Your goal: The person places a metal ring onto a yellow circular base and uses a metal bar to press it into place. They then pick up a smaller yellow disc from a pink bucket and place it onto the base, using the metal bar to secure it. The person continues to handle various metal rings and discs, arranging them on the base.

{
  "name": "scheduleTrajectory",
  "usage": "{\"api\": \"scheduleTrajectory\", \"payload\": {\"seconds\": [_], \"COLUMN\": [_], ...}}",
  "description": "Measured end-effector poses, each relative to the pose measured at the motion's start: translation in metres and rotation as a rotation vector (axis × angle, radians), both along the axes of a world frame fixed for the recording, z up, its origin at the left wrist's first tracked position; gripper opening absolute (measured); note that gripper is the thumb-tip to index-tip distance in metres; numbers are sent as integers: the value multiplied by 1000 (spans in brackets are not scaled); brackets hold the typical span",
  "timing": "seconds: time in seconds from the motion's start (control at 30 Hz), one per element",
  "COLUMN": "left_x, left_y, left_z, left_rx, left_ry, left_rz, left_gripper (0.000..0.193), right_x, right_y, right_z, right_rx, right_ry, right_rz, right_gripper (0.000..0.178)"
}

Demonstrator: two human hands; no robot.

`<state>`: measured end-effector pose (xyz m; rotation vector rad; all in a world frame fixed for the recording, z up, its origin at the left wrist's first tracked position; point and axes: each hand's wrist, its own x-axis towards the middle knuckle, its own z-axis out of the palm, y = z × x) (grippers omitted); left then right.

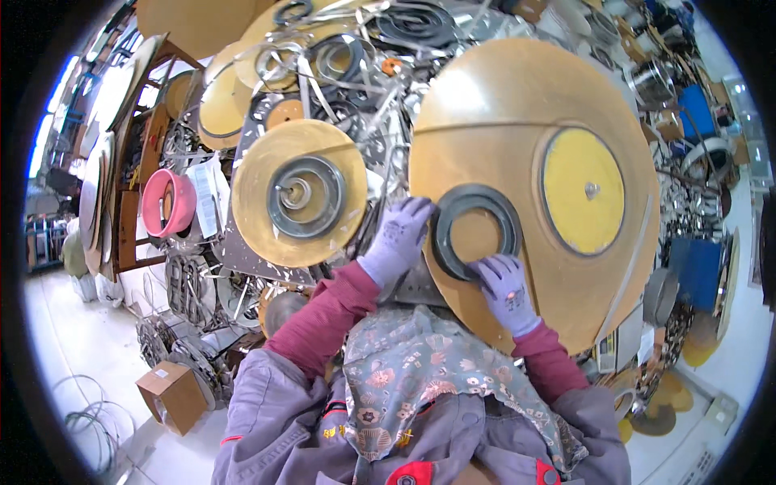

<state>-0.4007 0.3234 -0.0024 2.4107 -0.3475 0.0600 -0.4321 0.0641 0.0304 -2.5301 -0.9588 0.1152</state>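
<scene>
A thick dark grey ring (pixel 477 196) lies on the left part of a large tan disc (pixel 485 105). My left hand (pixel 400 236), in a lavender glove, has its bent fingertips at the ring's upper left edge. On the lower right edge, my gloved right hand (pixel 507 291) curls its fingers over the ring's rim. The undersides of both grips are hidden. A round yellow plate (pixel 584 191) with a small metal knob (pixel 592 191) sits on the right part of the disc. To the left, a smaller tan disc (pixel 257 234) carries grey rings (pixel 333 194) around a metal spindle (pixel 296 192).
A pink bowl (pixel 179 212) stands at the left beside white papers (pixel 208 198). Metal strips and more rings (pixel 416 24) crowd the far side. A cardboard box (pixel 171 396) rests on the floor at lower left. Blue bins (pixel 693 271) and metal parts line the right.
</scene>
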Motion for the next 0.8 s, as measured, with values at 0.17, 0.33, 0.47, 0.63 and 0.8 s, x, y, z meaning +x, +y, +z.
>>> {"api": "scheduleTrajectory", "payload": {"seconds": [0.17, 0.33, 0.47, 0.63, 0.8], "left_x": [-9, -14, -5, 5, 43], "left_y": [16, 60, 154, 292, 347], "left_z": [42, 76, 53, 43, 1], "left_rx": [-239, -751, -912, -1151, -1199], "left_ry": [77, 454, 12, -46, -156], "left_rz": [182, 317, 682, 1058, 1041], "left_gripper": [58, 68, 58, 41, 27], "right_x": [9, 45, 108, 213, 309], "right_y": [14, 75, 150, 206, 246], "right_z": [29, 48, 72, 18, -41], "right_rx": [90, 95, 128, 180, -71], "right_ry": [-42, -41, -65, -130, -313], "right_rz": [86, 378, 385, 214, 24], "right_gripper": [43, 42, 41, 35, 35]}}
